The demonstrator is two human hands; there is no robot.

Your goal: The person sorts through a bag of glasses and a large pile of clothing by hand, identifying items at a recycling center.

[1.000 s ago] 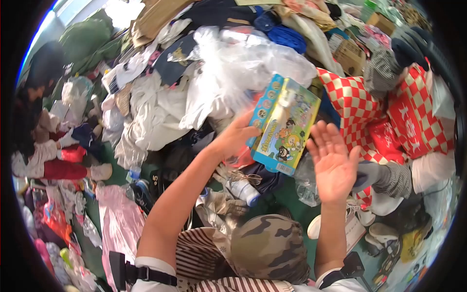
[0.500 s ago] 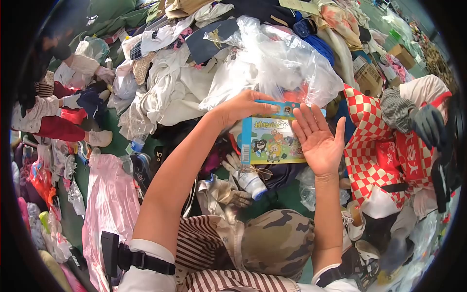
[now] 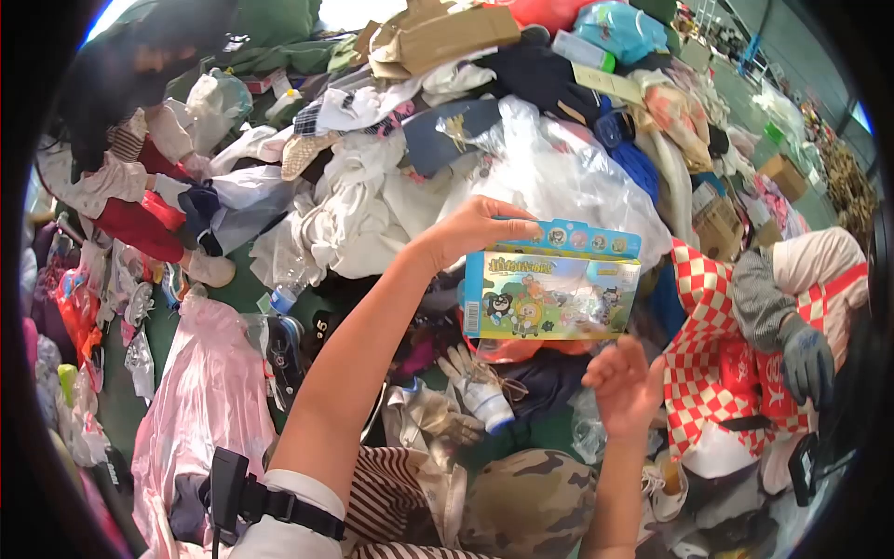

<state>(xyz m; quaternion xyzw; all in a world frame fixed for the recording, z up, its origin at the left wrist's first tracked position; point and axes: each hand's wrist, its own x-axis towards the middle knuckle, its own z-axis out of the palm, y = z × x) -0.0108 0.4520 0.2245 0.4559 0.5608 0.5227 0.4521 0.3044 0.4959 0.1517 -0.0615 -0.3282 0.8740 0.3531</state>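
My left hand grips the top left edge of a small cartoon-printed cardboard box, yellow and blue, held upright with its printed front towards me. A blue flap with round pictures stands along its upper edge. Below the box's lower right corner is my right hand, apart from it, with loosely curled fingers and nothing in it. Under the box lie a white work glove and dark cloth. Behind it spreads a heap of white cloth and clear plastic film.
A co-worker in a red-and-cream checked garment and a grey glove is at the right. Another person's red trouser leg shows at left. Pink cloth lies on the green floor, and a flattened brown carton tops the heap.
My right hand has dropped away from the box's right side, and its spread fingers have curled. The box, in my left hand, now shows its whole front. The view has tilted upward.
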